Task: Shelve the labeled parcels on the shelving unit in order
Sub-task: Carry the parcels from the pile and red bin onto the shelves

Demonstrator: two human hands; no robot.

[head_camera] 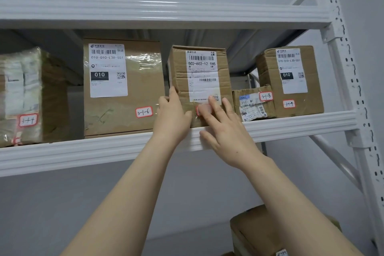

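Two bare forearms reach up from the bottom of the view toward a cardboard parcel [199,85] standing upright on the middle shelf [83,151] of a white shelving unit [340,52]. The left hand [172,118] cups the parcel's lower left edge, thumb on the side face, its grip closed loosely on the carton. The right hand [226,131] lies flat and open against the lower front, fingers spread across the red-bordered tag there, so the tag's number cannot be read; this hand presses rather than clasps.

Left of the parcel stands a larger box tagged 3-1-6 [122,87], and further left a film-wrapped bundle [22,97] whose tag is hard to read. Right of the parcel sits a small carton tagged 3-1-8 [253,104], with a box tagged 3-1-9 [291,81] beyond it. The parcel fills the gap between 6 and 8, which suggests it is the 7th in the row.

Judging by the hands, the person is squaring the carton so its label faces outward like its neighbours. Another box [259,233] waits below the parcel, at the lower right.
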